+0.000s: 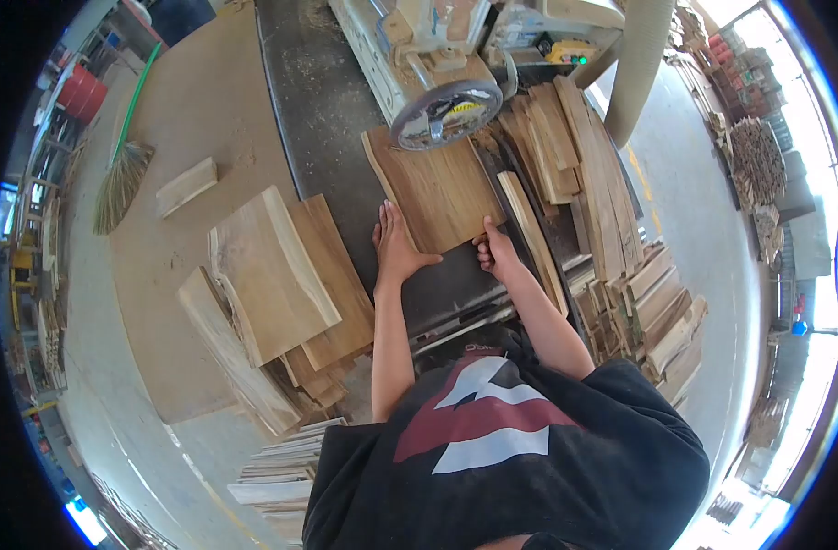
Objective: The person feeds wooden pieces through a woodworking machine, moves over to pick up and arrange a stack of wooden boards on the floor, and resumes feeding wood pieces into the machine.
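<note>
A wide brown board (442, 188) lies on the dark machine table (332, 137), its far end beneath the machine's handwheel (446, 115). My left hand (400, 246) rests at the board's left edge and near corner, fingers stretched forward and thumb out to the right. At the near right corner, my right hand (496, 250) pinches the board's edge between thumb and curled fingers. A narrow wood strip (533, 240) lies just right of the board, along the table's side.
Wide boards (270, 275) are stacked at the left, with a short offcut (187, 187) and a green-handled broom (124, 183) beyond. More planks (597, 174) and cut pieces (662, 307) lie at the right. A thick hose (637, 73) hangs beside the machine.
</note>
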The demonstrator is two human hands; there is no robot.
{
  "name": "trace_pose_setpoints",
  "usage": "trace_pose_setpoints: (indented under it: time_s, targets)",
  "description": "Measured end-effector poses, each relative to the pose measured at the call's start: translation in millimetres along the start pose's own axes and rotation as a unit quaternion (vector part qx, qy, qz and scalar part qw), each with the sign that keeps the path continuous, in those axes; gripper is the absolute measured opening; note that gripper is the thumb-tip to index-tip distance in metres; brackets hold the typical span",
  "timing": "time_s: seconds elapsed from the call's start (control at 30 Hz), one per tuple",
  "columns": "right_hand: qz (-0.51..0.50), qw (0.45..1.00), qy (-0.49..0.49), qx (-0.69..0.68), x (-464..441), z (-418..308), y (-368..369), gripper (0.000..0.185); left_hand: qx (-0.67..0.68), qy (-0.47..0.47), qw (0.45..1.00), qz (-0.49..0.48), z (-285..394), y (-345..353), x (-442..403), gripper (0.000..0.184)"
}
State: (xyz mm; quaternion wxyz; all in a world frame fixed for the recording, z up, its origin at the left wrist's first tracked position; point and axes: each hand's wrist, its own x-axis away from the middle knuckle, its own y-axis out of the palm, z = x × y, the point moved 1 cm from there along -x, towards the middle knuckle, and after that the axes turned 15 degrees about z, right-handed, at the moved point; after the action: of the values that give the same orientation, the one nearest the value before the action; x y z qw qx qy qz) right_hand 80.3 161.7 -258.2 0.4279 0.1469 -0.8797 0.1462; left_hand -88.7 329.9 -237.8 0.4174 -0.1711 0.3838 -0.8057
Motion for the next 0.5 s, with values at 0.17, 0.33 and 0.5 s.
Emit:
trace_pose_setpoints:
  time_s: [0.17, 0.33, 0.5]
  targets:
    - [0.008, 1.0, 0.016, -0.012, -20, -25, 30, 0.058, 0.014, -0.025, 0.999, 0.016, -7, -5, -36, 0.151]
    - [-0.024, 0.999, 0.025, -0.018, -48, -62, 55, 0.057, 0.051, -0.022, 0.997, 0.062, -13, 5, -58, 0.147]
    - [-0.016, 1.0, 0.01, 0.021, -50, -74, 65, 0.058, 0.105, -0.057, 0.977, 0.178, -10, 12, -50, 0.117]
